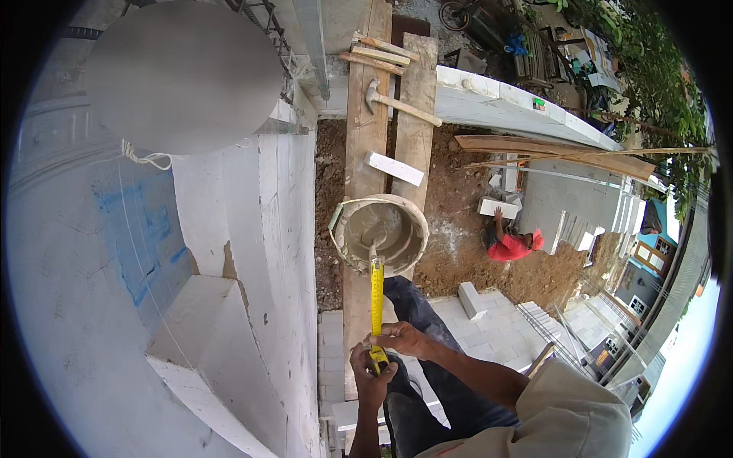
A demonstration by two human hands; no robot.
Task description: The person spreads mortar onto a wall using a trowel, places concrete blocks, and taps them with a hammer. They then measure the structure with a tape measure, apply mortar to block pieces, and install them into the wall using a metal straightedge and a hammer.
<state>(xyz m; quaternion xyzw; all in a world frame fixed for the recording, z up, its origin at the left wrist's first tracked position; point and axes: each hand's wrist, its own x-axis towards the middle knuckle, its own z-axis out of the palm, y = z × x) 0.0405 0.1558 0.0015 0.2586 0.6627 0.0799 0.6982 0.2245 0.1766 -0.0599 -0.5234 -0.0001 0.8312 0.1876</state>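
Note:
A yellow tape measure (377,298) is pulled out partway, its blade pointing away from me over the near rim of a mortar bucket (414,238). My left hand (369,379) is wrapped round the tape's case. With its fingers closed, my right hand (405,339) grips the blade just above the case. Inside the round bucket, wet grey mortar and a tool's end show, partly behind the blade. Beyond it, a short white block strip (395,169) lies across two planks. Farther off is a claw hammer (408,109) with a wooden handle.
Wooden planks (365,145) run away from me beside a white block wall (284,229) on the left. Several wood strips (382,55) lie at their far end. Below right, a person in red (513,246) touches a white block (498,207) on soil.

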